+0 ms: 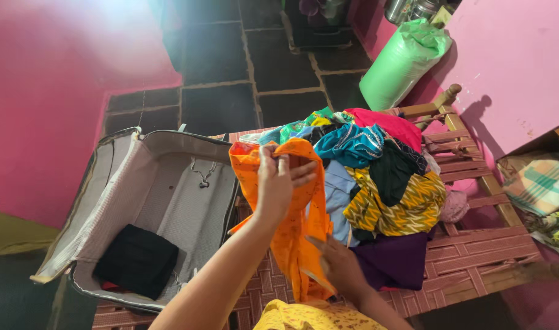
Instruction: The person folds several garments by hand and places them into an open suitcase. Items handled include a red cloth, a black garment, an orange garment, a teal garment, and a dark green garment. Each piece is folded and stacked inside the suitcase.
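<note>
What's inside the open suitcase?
In the open suitcase: a folded black garment, with a bit of red cloth peeking from beneath; what else lies underneath is covered. The lining is otherwise bare.

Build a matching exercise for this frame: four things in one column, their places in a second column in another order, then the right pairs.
Things:
1. orange speckled cloth garment
2. folded black cloth garment
3. green plastic sack
4. yellow patterned cloth garment

Places:
A. leaning against the pink wall behind the bed
B. in the pile of clothes on the woven bed
C. held up between the left hand and the right hand
D. inside the open grey suitcase

Pairs: 1-C, 2-D, 3-A, 4-B
</note>
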